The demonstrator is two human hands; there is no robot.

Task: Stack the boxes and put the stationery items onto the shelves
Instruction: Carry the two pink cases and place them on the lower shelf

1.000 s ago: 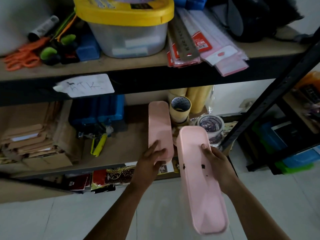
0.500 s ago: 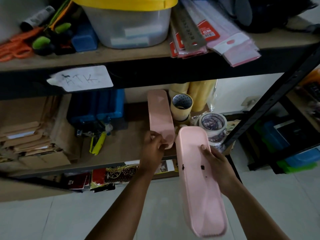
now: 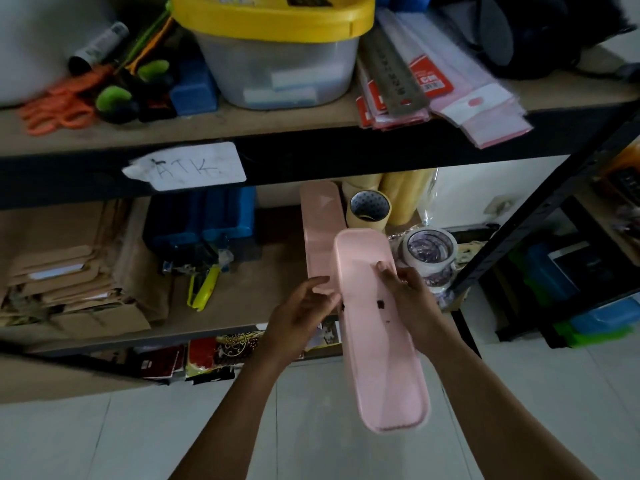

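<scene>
the right hand (image 3: pixel 410 299) has its grip clamped on the near pink box (image 3: pixel 377 341), thumb inside; the left hand (image 3: pixel 304 306), fingers relaxed, touches the shelved pink box (image 3: pixel 320 237). tilted, overhanging the floor, the held box could slip or knock the tape rolls (image 3: pixel 429 251).

Dim, flat indoor light with a cool cast. The brightest patch is the pale wall (image 3: pixel 460 192) behind the lower shelf; the shelf recess at left sits in shadow. Motion blur softens everything, worst at the scissors (image 3: pixel 59 105) and rulers (image 3: pixel 398 64). Wide-angle distortion bows the upper shelf edge (image 3: pixel 311 157).
</scene>
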